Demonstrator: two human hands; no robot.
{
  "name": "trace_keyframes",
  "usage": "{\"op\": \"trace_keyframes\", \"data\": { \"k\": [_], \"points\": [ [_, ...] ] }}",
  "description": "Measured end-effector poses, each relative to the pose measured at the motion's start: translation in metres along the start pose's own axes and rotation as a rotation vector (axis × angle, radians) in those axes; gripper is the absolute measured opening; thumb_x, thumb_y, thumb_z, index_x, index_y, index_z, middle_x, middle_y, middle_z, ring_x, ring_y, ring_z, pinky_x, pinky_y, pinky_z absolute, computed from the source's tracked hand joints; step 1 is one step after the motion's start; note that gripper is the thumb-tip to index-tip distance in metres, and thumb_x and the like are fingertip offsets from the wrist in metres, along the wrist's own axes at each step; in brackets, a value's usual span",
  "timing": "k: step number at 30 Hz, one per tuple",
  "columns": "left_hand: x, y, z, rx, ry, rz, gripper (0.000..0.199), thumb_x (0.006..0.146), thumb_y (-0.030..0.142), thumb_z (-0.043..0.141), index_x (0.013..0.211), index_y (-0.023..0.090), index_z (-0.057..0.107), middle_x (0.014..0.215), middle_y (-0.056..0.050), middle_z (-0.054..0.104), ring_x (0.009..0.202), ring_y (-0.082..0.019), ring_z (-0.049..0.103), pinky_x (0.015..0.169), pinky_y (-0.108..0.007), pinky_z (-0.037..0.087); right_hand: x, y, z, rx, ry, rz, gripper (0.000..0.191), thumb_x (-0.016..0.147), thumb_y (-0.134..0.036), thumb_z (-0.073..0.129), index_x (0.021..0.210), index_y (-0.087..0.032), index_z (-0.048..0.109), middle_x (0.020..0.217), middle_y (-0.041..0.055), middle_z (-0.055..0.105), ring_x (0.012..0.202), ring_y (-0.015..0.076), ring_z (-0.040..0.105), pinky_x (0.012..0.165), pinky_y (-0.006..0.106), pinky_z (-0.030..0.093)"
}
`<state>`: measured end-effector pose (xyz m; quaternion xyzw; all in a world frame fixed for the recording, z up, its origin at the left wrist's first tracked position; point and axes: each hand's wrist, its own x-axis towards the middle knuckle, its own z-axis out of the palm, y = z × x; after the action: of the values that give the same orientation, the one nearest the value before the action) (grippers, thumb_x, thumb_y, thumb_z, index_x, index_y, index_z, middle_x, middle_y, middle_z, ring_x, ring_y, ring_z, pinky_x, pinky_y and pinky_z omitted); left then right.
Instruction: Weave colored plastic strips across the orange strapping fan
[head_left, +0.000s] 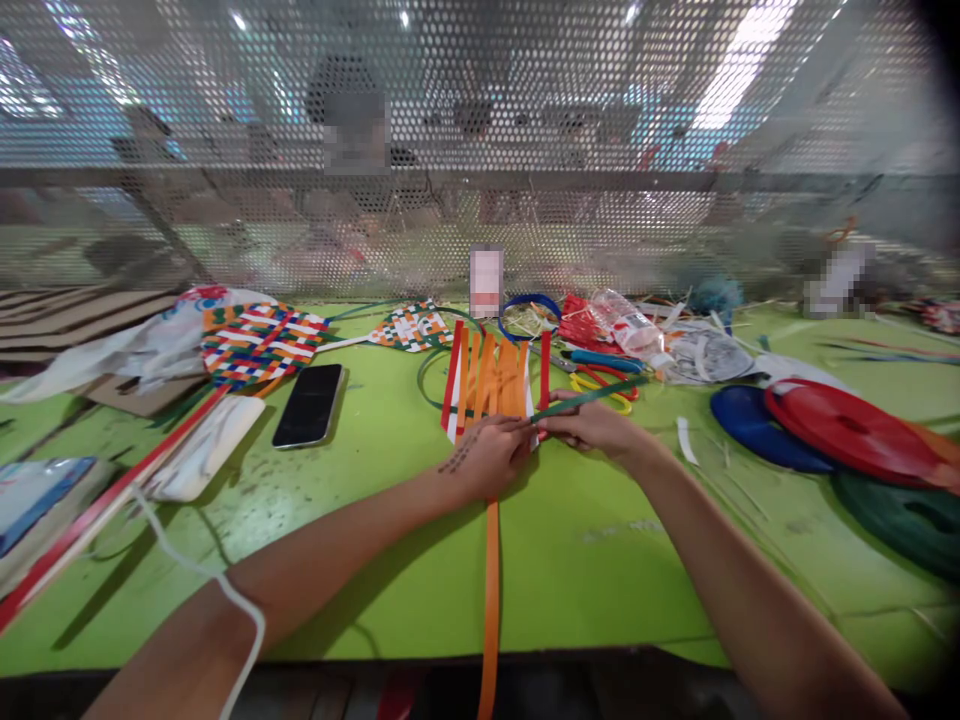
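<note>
Orange, red and white strips lie side by side on the green table, at the middle of the view. My left hand presses on their near end, its fingers together. A green strip slants up to the right from that spot. My right hand pinches at the green strip beside the right edge of the strips, touching a red one. One long orange strip runs from under my left hand down past the table's near edge.
A black phone, a woven fan and a white roll lie left. Scissors, pliers and a plastic bottle sit behind my right hand. Red, blue and green coils lie right. A perforated screen stands behind.
</note>
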<state>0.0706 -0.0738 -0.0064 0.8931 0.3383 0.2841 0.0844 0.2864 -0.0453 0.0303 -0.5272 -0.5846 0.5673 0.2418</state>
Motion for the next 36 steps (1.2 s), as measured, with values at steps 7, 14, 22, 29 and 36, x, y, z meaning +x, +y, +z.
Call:
{"op": "trace_keyframes", "data": {
  "k": [7, 14, 22, 29, 36],
  "points": [
    [-0.001, 0.001, 0.0, -0.012, 0.003, -0.021, 0.026, 0.101, 0.022, 0.052, 0.117, 0.018, 0.073, 0.116, -0.01, 0.078, 0.112, -0.025, 0.073, 0.101, -0.04, 0.057, -0.006, -0.002, -0.016, 0.066, -0.03, 0.041, 0.041, 0.072, -0.041, 0.082, 0.103, -0.018, 0.066, 0.057, -0.0066, 0.053, 0.049, 0.0076, 0.044, 0.042, 0.018, 0.026],
    [0.0, 0.0, -0.002, -0.017, -0.021, -0.011, 0.027, 0.103, 0.022, 0.046, 0.116, 0.018, 0.069, 0.107, -0.01, 0.078, 0.104, -0.024, 0.072, 0.094, -0.037, 0.056, -0.013, -0.015, -0.013, 0.036, 0.186, 0.081, 0.03, 0.071, -0.028, 0.079, 0.098, -0.018, 0.072, 0.074, 0.0022, 0.066, 0.063, 0.0121, 0.059, 0.043, 0.017, 0.039],
    [0.001, 0.002, -0.004, 0.011, -0.034, -0.025, 0.027, 0.104, 0.022, 0.045, 0.117, 0.016, 0.068, 0.104, -0.01, 0.077, 0.1, -0.024, 0.072, 0.09, -0.036, 0.056, 0.001, -0.01, -0.005, -0.004, 0.482, 0.076, 0.014, 0.085, -0.028, 0.066, 0.094, -0.017, 0.065, 0.09, 0.0116, 0.075, 0.062, 0.0159, 0.066, 0.044, 0.022, 0.049],
    [0.001, 0.006, -0.005, 0.033, -0.047, -0.039, 0.022, 0.104, 0.022, 0.048, 0.111, 0.017, 0.068, 0.101, -0.008, 0.076, 0.095, -0.023, 0.071, 0.089, -0.038, 0.055, -0.011, -0.019, -0.006, -0.069, 0.454, -0.22, 0.03, 0.081, -0.042, 0.075, 0.09, -0.021, 0.055, 0.081, 0.0074, 0.073, 0.068, 0.0206, 0.071, 0.049, 0.025, 0.054],
    [0.0, 0.005, -0.006, 0.028, -0.036, -0.039, 0.02, 0.103, 0.021, 0.05, 0.114, 0.02, 0.068, 0.106, -0.008, 0.075, 0.098, -0.023, 0.07, 0.092, -0.037, 0.054, -0.037, -0.032, -0.021, -0.277, 0.328, -0.381, 0.037, 0.085, -0.056, 0.071, 0.094, -0.021, 0.079, 0.103, 0.0112, 0.073, 0.091, 0.0256, 0.069, 0.074, 0.034, 0.059]
  ]
}}
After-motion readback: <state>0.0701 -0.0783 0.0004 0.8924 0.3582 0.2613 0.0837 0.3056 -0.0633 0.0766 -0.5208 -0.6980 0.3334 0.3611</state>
